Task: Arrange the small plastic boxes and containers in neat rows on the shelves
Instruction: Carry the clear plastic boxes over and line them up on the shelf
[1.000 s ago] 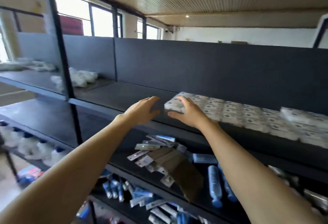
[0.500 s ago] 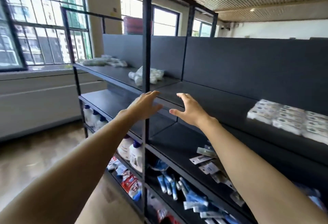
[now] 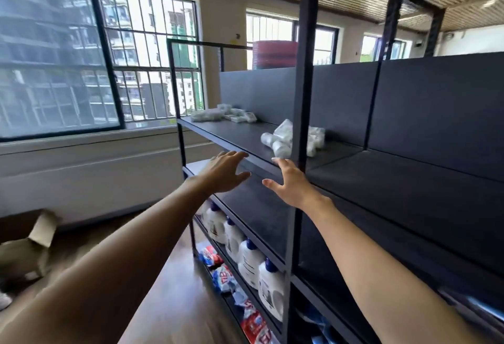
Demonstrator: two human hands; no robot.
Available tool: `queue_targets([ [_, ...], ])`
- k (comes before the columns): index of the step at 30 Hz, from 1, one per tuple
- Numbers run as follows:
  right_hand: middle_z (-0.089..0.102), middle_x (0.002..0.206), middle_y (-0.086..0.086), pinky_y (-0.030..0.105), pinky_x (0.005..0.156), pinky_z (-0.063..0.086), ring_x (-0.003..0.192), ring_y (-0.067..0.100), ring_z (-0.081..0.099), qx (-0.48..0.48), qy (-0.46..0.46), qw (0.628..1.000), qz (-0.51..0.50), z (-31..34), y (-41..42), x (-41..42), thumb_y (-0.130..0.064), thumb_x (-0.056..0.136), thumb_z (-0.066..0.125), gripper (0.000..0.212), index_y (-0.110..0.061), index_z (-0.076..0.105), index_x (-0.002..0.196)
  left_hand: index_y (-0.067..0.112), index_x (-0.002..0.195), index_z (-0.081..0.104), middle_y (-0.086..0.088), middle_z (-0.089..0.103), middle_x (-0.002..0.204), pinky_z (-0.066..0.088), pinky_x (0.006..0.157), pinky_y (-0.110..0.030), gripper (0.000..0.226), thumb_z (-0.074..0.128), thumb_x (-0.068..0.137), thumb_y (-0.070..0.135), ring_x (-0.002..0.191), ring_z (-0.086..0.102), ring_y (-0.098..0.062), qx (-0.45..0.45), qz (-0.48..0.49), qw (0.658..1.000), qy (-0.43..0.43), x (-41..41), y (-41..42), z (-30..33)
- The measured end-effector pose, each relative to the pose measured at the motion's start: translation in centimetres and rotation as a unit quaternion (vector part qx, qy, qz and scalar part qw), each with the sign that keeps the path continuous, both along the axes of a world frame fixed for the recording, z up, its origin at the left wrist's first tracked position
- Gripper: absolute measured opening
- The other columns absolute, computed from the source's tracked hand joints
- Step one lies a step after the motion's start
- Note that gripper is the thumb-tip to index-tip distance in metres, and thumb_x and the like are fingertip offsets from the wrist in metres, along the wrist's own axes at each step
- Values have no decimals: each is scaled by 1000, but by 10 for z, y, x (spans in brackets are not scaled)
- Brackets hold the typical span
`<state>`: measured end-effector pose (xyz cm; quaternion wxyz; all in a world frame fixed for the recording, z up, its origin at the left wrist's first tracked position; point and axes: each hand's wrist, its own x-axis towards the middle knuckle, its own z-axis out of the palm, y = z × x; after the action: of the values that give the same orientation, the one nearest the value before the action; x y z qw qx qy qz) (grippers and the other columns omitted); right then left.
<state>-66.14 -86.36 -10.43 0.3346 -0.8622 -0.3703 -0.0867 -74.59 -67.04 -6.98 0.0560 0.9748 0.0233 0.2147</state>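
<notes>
Both hands are spread flat and hold nothing, reaching toward the front edge of the top shelf [image 3: 240, 136]. The bottles [image 3: 283, 139] lie in a loose heap on that shelf, partly behind the post [image 3: 304, 98], just beyond and above the right hand [image 3: 290, 184], which is nearer than the left hand [image 3: 225, 171]. Several lie on their sides, pointing different ways. The boxes [image 3: 223, 114] sit scattered at the shelf's far end, well past both hands
</notes>
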Motion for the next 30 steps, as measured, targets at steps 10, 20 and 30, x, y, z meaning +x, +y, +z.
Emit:
queue_targets([
  [10,41,150,10,38,113,37,138,26,41,24,-19,1000,-9,25,132,126,-38,97,63,67,-12,35,151,20,145,44,-9,56,139,41,107,-44,59,62,93,42,130,49,-29,-13,31,999,-4,121,122,23],
  [20,38,153,11,39,111,37,139,29,39,-17,-35,997,-74,22,247,227,-36,98,61,64,-12,36,151,21,144,44,-7,56,138,43,105,-44,57,61,94,40,129,48,-27,-31,-8,999,-28,237,236,13],
  [30,35,155,5,36,112,34,142,23,35,-34,-18,986,-159,28,373,324,-41,97,61,68,-14,33,153,25,153,30,-4,41,152,41,107,-46,67,57,95,44,137,39,-28,-35,-64,997,8,359,384,11],
])
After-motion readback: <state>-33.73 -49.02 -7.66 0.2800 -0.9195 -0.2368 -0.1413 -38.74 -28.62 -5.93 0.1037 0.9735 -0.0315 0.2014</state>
